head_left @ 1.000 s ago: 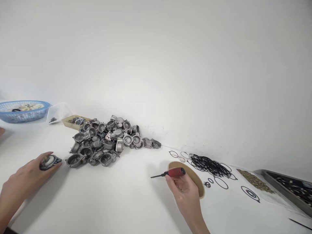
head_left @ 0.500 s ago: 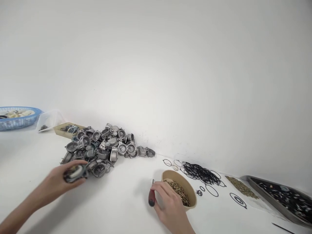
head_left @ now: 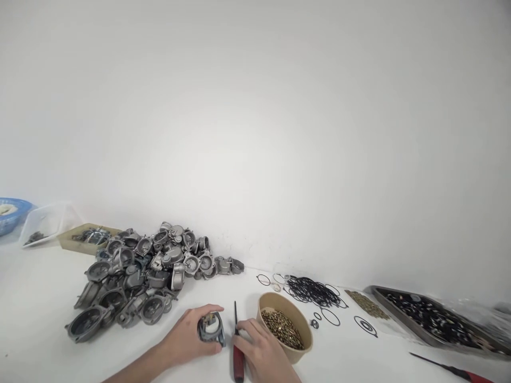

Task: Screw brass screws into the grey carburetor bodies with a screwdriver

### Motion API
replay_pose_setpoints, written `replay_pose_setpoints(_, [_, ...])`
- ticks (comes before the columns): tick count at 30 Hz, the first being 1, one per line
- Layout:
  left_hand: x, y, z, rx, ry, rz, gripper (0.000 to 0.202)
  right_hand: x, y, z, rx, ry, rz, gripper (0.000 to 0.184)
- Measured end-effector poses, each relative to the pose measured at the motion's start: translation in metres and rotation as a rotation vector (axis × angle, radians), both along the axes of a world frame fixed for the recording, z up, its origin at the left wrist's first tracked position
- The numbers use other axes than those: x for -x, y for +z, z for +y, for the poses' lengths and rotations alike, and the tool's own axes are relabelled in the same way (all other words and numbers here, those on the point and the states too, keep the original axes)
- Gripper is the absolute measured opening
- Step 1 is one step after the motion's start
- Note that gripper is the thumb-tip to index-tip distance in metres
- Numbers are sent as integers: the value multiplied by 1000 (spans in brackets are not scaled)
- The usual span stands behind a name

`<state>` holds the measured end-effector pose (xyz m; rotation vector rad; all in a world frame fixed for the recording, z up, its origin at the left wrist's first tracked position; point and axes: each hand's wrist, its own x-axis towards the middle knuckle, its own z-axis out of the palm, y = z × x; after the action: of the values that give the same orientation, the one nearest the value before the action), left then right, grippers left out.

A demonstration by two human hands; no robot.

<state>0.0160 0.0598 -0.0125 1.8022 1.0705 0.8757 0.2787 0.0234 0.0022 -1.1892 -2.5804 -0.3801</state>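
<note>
My left hand [head_left: 187, 336] is closed round a small grey metal housing [head_left: 211, 327], held on the white table [head_left: 40, 314] near the bottom centre. My right hand [head_left: 261, 355] lies just right of it, fingers curled over the red handle of a screwdriver [head_left: 237, 351] whose black shaft points away from me. A tan bowl [head_left: 302, 325] filled with small brass screws stands right beside my right hand. The big heap of grey metal housings [head_left: 139, 276] lies to the left of my left hand.
Black rubber rings [head_left: 309, 290] lie scattered behind the bowl. Further right are a patch of brass bits [head_left: 366, 304] and a metal tray [head_left: 439, 319] of dark parts. A second red-handled tool [head_left: 455, 370] lies bottom right. At far left: a tan tray [head_left: 75, 239], a clear tub [head_left: 43, 227], a blue basket [head_left: 10, 211].
My left hand carried the housing rightward to the middle, next to my right hand. The screwdriver turned from level to pointing away. The view panned right and down.
</note>
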Motion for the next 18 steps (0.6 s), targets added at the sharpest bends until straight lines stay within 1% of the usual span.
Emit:
replay_pose_setpoints(1, [-2,-4,2,-3,-11,-31,79,0,5,0,33,-1,4,29])
replay_pose_setpoints(3, [-4,-12,4,-11,-50,-93,79,2,20,3,95,-33,18,34])
replay_pose_setpoints(5, [-5,-17,6,-19,-89,-139,73,5,40,18,120,-109,42,39])
replay_pose_setpoints(7, [-6,-19,6,-13,-98,-142,69,9,62,45,109,-185,62,40])
replay_pose_setpoints(9, [-6,-17,3,5,-86,-125,69,14,80,83,117,-236,66,38])
replay_pose_setpoints(10, [-5,-14,2,18,-75,-116,70,16,87,104,136,-263,61,37])
replay_pose_setpoints(12, [-3,-7,-2,60,-47,-105,76,19,93,142,195,-330,38,39])
replay_pose_setpoints(14, [0,0,-5,106,-25,-110,82,20,92,173,252,-393,9,39])
replay_pose_setpoints(16, [1,3,-5,127,-18,-133,86,21,87,192,298,-437,-16,38])
replay_pose_setpoints(18, [1,2,-2,114,-26,-161,87,22,83,202,323,-460,-33,38])
